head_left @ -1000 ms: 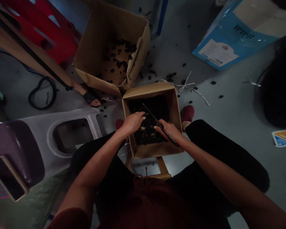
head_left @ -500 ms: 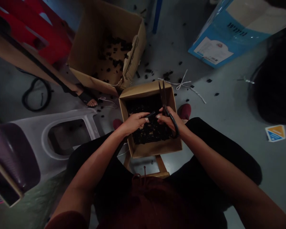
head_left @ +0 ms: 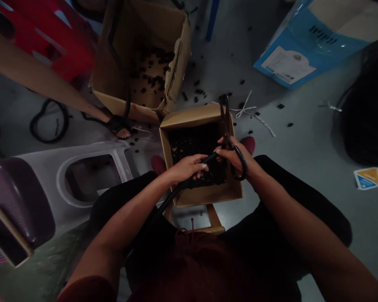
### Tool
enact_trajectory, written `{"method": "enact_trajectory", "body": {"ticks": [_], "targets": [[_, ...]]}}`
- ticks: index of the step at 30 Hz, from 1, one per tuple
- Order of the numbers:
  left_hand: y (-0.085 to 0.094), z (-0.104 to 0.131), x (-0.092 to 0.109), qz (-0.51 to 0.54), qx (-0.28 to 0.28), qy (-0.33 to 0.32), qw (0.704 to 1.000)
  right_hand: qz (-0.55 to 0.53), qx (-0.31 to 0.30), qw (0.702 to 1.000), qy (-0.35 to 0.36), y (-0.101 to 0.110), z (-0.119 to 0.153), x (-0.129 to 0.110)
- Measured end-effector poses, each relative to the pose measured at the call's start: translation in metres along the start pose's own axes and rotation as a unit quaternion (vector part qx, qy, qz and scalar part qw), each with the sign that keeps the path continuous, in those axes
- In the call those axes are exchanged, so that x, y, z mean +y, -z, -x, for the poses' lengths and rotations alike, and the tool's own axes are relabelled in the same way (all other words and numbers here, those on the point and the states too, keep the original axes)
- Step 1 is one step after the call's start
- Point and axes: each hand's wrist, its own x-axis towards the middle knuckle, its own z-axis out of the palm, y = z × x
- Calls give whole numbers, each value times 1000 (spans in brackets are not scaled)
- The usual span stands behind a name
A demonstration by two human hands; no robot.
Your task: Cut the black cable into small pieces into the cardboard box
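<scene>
My left hand (head_left: 186, 168) is closed around a long black tube (head_left: 169, 200) that trails back under my left forearm toward my lap. With thumb and fingers, my right hand (head_left: 234, 156) pinches the front end of this tube. The same hand carries black-handled scissors (head_left: 226, 126), their blades pointing away from me and slightly apart, clear of the tube. Both hands are above a small cardboard box (head_left: 208, 196), where a dark heap of short black pieces (head_left: 189, 140) lies.
Beyond it stands a larger cardboard box (head_left: 110, 94) with scattered black pieces. Another person's sandalled foot (head_left: 121, 129) is beside that box. A grey plastic stool (head_left: 50, 172) is at my left, a blue package (head_left: 280, 63) at far right. Black bits and white string (head_left: 244, 110) litter the floor.
Both hands have shifted right, the right one further. A longer stretch of tube now shows, running behind my left hand. A black strand has come into view over the larger box.
</scene>
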Motion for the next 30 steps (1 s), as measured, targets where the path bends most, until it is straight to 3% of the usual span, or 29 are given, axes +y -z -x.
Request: {"method": "enact_trajectory", "body": {"ticks": [6,10,12,15,18,23,30], "targets": [[2,3,8,-11,19,-16,1000,-19,69,997,-7,14,-8,-10],[5,0,4,-136,59,-6,989,23,82,996,-5,5,-9,-7],[6,-1,1,-247,99,-34,963,27,68,997,-2,-2,-8,-4],[5,-1,-3,-398,143,-93,902,8,57,998,2,-9,-6,-2],[4,-1,-3,-448,149,-106,875,-7,59,998,-5,-11,-4,-3],[15,-2,6,-359,142,-153,910,-6,46,999,0,-7,-5,1],[44,-1,18,-78,220,-123,964,20,13,1000,11,-7,-2,18]]}}
